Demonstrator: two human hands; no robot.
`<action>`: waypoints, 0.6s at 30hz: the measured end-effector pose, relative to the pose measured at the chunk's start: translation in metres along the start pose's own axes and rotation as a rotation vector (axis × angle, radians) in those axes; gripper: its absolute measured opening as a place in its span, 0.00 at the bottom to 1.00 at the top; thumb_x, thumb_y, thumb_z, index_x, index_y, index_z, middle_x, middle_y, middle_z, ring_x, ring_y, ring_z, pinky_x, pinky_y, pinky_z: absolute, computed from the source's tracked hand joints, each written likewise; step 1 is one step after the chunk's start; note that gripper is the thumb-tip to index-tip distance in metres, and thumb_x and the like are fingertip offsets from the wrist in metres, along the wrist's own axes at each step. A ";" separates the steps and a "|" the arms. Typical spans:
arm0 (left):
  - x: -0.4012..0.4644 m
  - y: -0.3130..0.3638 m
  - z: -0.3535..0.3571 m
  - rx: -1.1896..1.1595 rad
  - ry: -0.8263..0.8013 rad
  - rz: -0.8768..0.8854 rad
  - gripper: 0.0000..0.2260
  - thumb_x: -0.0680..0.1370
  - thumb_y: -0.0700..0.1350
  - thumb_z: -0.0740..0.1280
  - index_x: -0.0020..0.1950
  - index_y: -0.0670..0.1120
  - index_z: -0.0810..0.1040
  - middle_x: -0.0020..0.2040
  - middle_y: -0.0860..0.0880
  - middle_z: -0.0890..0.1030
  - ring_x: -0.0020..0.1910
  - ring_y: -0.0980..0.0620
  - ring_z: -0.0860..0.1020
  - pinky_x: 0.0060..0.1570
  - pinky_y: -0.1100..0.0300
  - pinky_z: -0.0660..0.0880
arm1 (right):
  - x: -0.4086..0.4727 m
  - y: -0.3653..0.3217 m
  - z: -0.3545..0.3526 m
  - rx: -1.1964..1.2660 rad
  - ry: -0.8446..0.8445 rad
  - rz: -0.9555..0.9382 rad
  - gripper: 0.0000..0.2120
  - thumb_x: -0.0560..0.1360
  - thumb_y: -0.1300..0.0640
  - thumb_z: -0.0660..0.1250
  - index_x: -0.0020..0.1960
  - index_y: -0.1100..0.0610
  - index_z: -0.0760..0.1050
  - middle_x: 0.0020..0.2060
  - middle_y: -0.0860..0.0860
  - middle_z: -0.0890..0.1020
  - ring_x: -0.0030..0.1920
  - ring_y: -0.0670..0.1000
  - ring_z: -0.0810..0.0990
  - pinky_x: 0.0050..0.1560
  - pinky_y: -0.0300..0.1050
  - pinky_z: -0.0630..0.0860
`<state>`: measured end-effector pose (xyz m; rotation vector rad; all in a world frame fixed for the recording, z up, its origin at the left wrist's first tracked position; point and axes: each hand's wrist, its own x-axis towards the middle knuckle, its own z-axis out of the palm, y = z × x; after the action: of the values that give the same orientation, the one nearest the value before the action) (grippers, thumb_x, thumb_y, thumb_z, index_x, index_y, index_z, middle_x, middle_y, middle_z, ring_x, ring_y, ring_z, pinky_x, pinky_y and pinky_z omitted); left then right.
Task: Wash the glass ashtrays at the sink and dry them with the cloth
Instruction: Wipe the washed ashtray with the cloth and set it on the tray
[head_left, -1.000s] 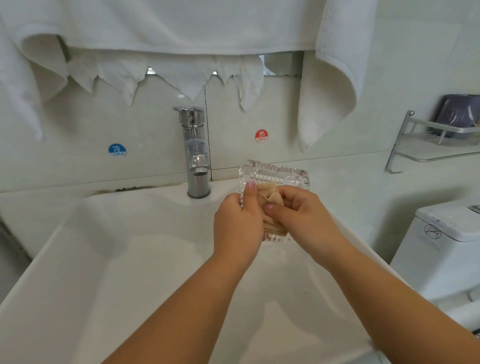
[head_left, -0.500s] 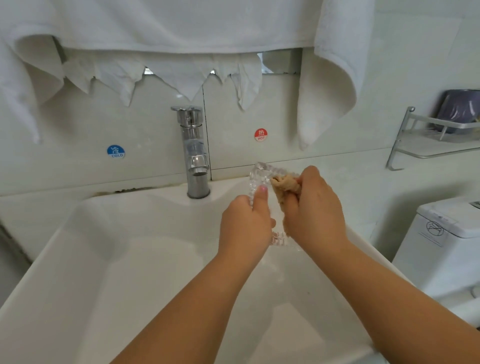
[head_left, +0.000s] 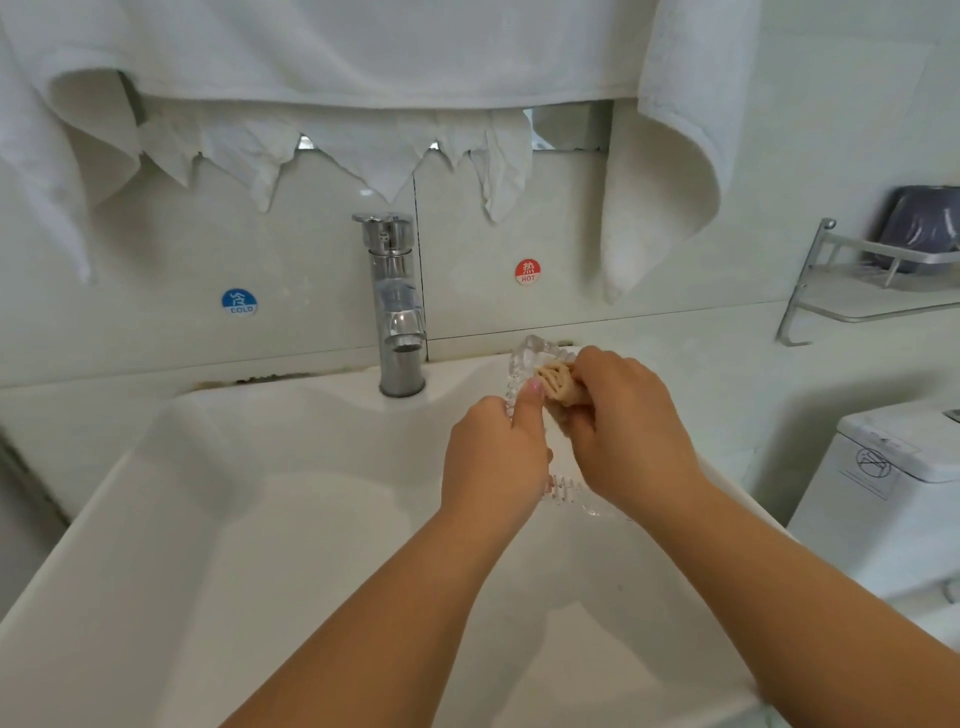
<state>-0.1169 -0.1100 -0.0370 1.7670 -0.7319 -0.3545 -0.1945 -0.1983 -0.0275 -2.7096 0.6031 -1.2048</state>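
One clear cut-glass ashtray w/ ribbed edges (head_left: 525, 364) is up in the air over the right rear part of the white ceramic sink (head_left: 218, 519), held on edge between both hands. Left hand (head_left: 493, 457) grips its near-left side, fingers curled round the rim, thumb laid up along the face. Right hand (head_left: 628, 431) is closed on a bunched beige cloth (head_left: 558, 383) & presses it against the top of the glass; a strip of ribbed edge shows below, between the wrists.

Handling, as a guess: thick pressed glass, so fairly heavy for its size, fully rigid, brittle if it drops onto ceramic, & prob. slick if wet. Ribs give some purchase. Best hold looks like opposite rims w/ thumb on the flat face, approx. what the left hand does now; cloth is soft, limp, takes any shape, fine to wad into the hollow.

Surroundings: sink is wide, smooth, glossy, no water running from the chrome pillar tap (head_left: 397, 306) at the back. Pale tiled wall behind carries a round blue COLD sticker (head_left: 239, 302) & a round red HOT sticker (head_left: 528, 272). White towels (head_left: 363, 57) hang across the top. Metal wall shelf (head_left: 878, 291) at right holds a dark object, can't tell what. White toilet cistern (head_left: 893, 467) stands just beside the sink, right.
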 end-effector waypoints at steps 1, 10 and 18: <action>0.000 0.002 0.000 -0.004 0.014 -0.006 0.23 0.81 0.60 0.55 0.45 0.41 0.76 0.36 0.46 0.83 0.36 0.45 0.83 0.43 0.44 0.81 | 0.000 0.000 0.001 -0.094 0.017 -0.018 0.20 0.65 0.70 0.68 0.37 0.53 0.58 0.29 0.46 0.65 0.29 0.52 0.62 0.32 0.44 0.58; 0.006 0.001 -0.009 -0.015 0.110 -0.067 0.26 0.80 0.63 0.53 0.43 0.41 0.75 0.39 0.44 0.83 0.37 0.42 0.82 0.45 0.45 0.80 | -0.005 -0.016 -0.023 0.769 -0.145 0.466 0.11 0.68 0.76 0.51 0.36 0.63 0.66 0.24 0.50 0.74 0.24 0.39 0.73 0.27 0.33 0.67; 0.012 0.004 -0.015 -0.099 0.071 -0.205 0.26 0.80 0.61 0.55 0.54 0.39 0.76 0.40 0.43 0.83 0.35 0.46 0.82 0.41 0.50 0.82 | -0.010 -0.009 -0.030 0.922 -0.171 0.454 0.08 0.72 0.74 0.52 0.38 0.67 0.67 0.28 0.56 0.74 0.30 0.48 0.74 0.32 0.38 0.70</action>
<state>-0.1004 -0.1065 -0.0271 1.7556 -0.4758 -0.4560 -0.2200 -0.1846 -0.0113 -1.7529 0.4427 -0.8217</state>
